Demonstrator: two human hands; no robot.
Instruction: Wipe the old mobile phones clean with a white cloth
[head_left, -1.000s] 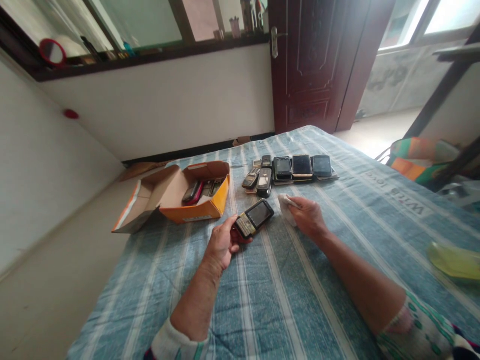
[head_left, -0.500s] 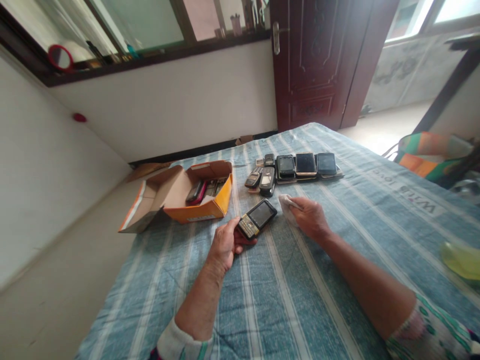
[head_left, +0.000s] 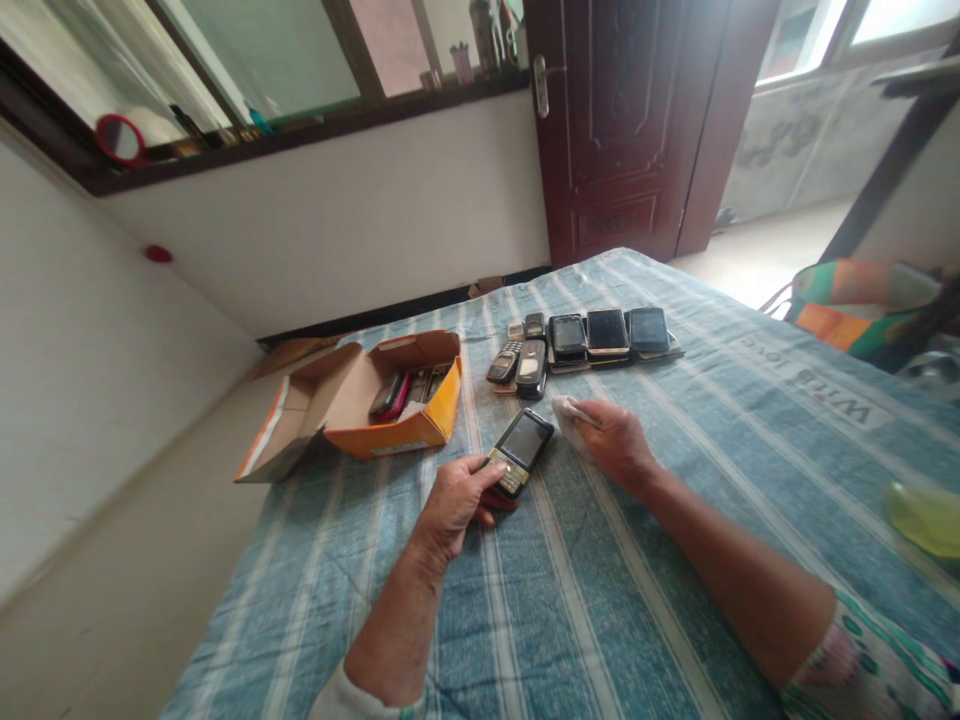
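My left hand (head_left: 457,500) grips a black mobile phone (head_left: 527,440) with a yellowish keypad, screen facing up. The thumb lies across its keys and the fingers are underneath. Just to the right, my right hand (head_left: 616,440) pinches a crumpled white cloth (head_left: 571,420), apart from the phone. Beyond my hands, older keypad phones (head_left: 532,365) lie in a small cluster. Beside them, several larger touchscreen phones (head_left: 607,331) rest in stacks in a row. To the left stands an open orange cardboard box (head_left: 409,437) holding a magenta phone (head_left: 396,398) and other devices.
A blue striped cloth (head_left: 600,600) covers the surface under everything. The box's lid (head_left: 292,425) is folded out to the left. A blurred yellow-green object (head_left: 926,520) sits at the right edge. A dark red door (head_left: 630,130) stands behind.
My left thumb has moved onto the keypad, and the phone is turned slightly more upright in view. My right hand with the cloth has barely moved. The view has shifted a little.
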